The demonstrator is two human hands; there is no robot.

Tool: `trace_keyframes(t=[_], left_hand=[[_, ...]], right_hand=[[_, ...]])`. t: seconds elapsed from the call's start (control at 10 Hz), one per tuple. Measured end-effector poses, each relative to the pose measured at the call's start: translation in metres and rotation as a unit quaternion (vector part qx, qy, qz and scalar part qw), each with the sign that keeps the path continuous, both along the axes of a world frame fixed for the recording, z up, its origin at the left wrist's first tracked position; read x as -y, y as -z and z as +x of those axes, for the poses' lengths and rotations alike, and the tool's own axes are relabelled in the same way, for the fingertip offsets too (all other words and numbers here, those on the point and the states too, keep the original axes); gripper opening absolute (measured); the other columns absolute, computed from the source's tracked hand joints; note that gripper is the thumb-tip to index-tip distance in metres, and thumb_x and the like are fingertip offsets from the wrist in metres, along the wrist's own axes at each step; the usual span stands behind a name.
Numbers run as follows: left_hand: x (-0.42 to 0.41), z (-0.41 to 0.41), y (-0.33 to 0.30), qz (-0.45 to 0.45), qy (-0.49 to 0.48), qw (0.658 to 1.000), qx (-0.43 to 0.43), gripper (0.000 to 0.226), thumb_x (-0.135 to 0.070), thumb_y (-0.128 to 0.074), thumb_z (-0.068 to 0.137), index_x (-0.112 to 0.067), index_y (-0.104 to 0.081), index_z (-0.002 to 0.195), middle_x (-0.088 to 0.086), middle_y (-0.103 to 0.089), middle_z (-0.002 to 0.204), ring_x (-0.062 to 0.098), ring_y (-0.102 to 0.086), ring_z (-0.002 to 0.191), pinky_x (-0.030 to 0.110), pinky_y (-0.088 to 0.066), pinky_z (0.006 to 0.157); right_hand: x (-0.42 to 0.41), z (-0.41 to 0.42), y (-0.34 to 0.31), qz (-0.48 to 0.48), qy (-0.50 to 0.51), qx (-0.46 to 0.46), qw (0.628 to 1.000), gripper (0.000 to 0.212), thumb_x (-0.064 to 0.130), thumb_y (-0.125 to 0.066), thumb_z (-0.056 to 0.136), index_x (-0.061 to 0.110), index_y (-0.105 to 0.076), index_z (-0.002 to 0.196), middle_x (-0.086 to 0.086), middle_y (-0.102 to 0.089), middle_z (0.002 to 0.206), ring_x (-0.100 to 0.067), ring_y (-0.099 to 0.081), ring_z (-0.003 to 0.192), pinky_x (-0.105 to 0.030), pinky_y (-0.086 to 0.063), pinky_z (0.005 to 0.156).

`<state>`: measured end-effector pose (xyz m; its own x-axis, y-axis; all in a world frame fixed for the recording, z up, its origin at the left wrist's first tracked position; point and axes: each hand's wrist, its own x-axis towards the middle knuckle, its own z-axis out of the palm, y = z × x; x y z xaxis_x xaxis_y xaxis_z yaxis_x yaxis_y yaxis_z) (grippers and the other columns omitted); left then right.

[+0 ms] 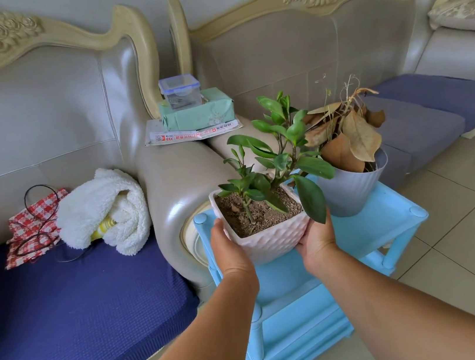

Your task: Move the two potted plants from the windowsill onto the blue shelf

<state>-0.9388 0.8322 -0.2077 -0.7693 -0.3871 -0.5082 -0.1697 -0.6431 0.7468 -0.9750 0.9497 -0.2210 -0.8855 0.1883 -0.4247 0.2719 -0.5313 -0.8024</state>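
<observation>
The white pot, squarish with a dimpled, quilted-looking glossy surface, is held over the front left part of the blue shelf's top tier; whether its base touches the tier cannot be told. It is filled with coarse brown soil, from which rises a small green plant with thick, glossy oval leaves. The left hand cups the pot's left wall, thumb along the rim, and the right hand grasps its right wall and underside, partly behind a hanging leaf.

Just behind it, toward the shelf's back right, the grey pot stands on the top tier: round, tapered, vertically ribbed plastic, holding a plant of dry, curled brown leaves. The green leaves overlap it in view.

The shelf is light blue plastic, with round corner posts and lower tiers visible beneath. It stands on a pale tiled floor against the rounded arms of two sofas in shiny beige leather with carved cream frames and dark blue seat covers. On the arms lie a printed paper, a pale green packet and a clear lidded box, stacked. On the left seat rest a fluffy white blanket and red checked cloth.
</observation>
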Motion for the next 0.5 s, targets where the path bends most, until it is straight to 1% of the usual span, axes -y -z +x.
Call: trace_keyframes(t=[0.1,0.2,0.3,0.4,0.5], left_hand=[[0.002,0.003,-0.011,0.001,0.007,1.0,0.018,0.047,-0.058,-0.045,0.08,-0.029,-0.061,0.113,0.0,-0.059,0.118,0.019,-0.051,0.114,0.034,-0.033,0.103],[0.005,0.009,-0.017,-0.008,0.003,0.999,0.036,0.036,-0.054,-0.046,0.081,-0.029,-0.066,0.097,-0.003,-0.067,0.103,0.016,-0.058,0.101,0.033,-0.044,0.092],[0.006,0.017,-0.036,-0.018,-0.011,0.998,0.051,0.025,-0.047,-0.048,0.085,-0.034,-0.058,0.067,-0.019,-0.061,0.059,0.002,-0.051,0.068,0.024,-0.037,0.061],[0.006,0.026,-0.055,-0.02,0.001,0.998,0.051,0.023,-0.048,-0.045,0.087,-0.032,-0.062,0.088,-0.019,-0.058,0.081,0.003,-0.051,0.081,0.028,-0.037,0.079],[0.011,0.035,-0.062,-0.023,-0.004,0.998,0.065,0.051,-0.051,-0.047,0.085,-0.029,-0.049,0.13,-0.009,-0.048,0.12,0.016,-0.042,0.119,0.039,-0.028,0.105]], right_hand=[[-0.002,0.001,-0.008,-0.009,0.01,0.025,1.0,0.04,0.049,-0.038,0.09,0.02,-0.063,0.103,-0.007,-0.064,0.11,-0.025,-0.059,0.107,-0.042,-0.045,0.099],[-0.002,0.007,-0.019,-0.017,0.03,0.068,0.997,0.049,0.042,-0.038,0.093,0.008,-0.055,0.123,-0.015,-0.058,0.128,-0.031,-0.054,0.119,-0.044,-0.04,0.105],[0.0,0.017,-0.028,0.035,0.034,0.11,0.993,0.045,0.032,-0.04,0.095,0.005,-0.047,0.13,-0.018,-0.05,0.138,-0.035,-0.048,0.125,-0.044,-0.036,0.104],[0.006,0.029,-0.039,0.049,0.035,0.168,0.984,0.05,0.041,-0.037,0.094,0.008,-0.05,0.129,-0.015,-0.049,0.14,-0.031,-0.045,0.127,-0.044,-0.034,0.105],[0.011,0.041,-0.046,0.096,0.05,0.201,0.974,0.046,0.038,-0.033,0.096,0.007,-0.054,0.122,-0.018,-0.053,0.134,-0.034,-0.049,0.122,-0.048,-0.036,0.105]])
